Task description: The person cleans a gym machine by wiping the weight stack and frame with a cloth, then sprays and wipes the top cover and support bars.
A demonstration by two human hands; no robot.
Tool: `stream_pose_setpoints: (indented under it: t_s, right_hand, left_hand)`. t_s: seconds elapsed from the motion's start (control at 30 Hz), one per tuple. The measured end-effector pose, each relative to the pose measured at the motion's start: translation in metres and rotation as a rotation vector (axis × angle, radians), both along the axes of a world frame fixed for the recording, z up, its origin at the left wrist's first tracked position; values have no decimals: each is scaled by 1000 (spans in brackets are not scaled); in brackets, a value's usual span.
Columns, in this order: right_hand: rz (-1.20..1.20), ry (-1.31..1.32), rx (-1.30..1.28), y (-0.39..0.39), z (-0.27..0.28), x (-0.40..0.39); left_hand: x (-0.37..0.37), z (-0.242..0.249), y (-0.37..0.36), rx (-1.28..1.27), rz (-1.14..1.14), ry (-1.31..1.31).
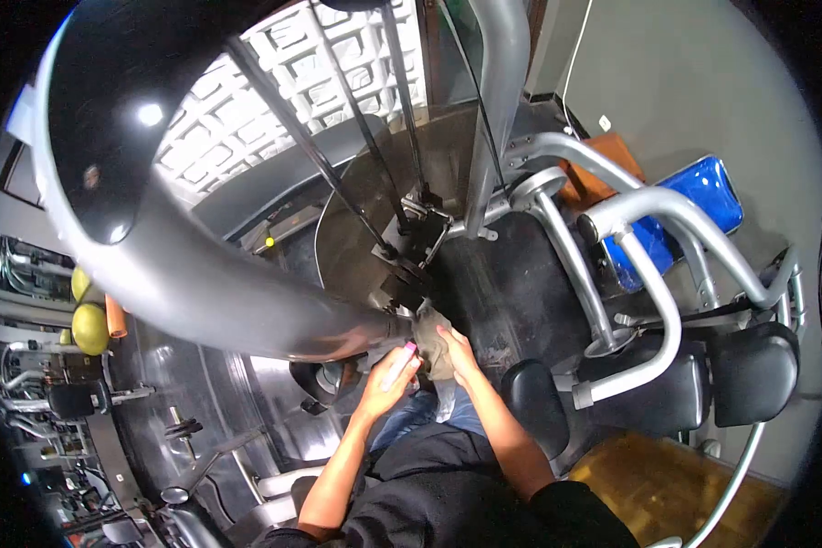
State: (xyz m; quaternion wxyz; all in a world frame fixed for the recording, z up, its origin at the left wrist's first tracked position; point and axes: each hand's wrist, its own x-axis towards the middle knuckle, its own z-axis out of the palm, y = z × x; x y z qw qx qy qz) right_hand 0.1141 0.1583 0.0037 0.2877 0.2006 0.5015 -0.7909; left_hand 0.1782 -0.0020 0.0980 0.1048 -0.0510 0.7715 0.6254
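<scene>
Silver tube (pixel 219 285) overhead; right hand (pixel 389 382) curled round pink-tipped object (pixel 400 365), left hand (pixel 460 358) gripping greyish cloth (pixel 435 345)

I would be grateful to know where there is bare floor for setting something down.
Floor shows between the weight stack and the silver frame on the right, and between the thick post and the dumbbell on the left. It is crowded around the left hand, right hand and cloth.

Black-floored gym, bounded by a grey wall (pixel 740 100) and bright patterned panelling (pixel 310 64)
Silver-framed machines with black pads (pixel 753 374) are set beside the wall; a blue mat (pixel 708 196) is propped there.
</scene>
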Motion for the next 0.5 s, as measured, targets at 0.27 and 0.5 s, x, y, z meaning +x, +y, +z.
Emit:
stream_pose_setpoints:
  t_s: [0.27, 0.5]
  right_hand:
    - [-115, -61, -59, 37, 20, 13]
    - [-171, 17, -40, 29, 61, 32]
  left_hand:
    - [18, 22, -1, -70, 26, 361]
    - [45, 60, -11, -75, 144, 403]
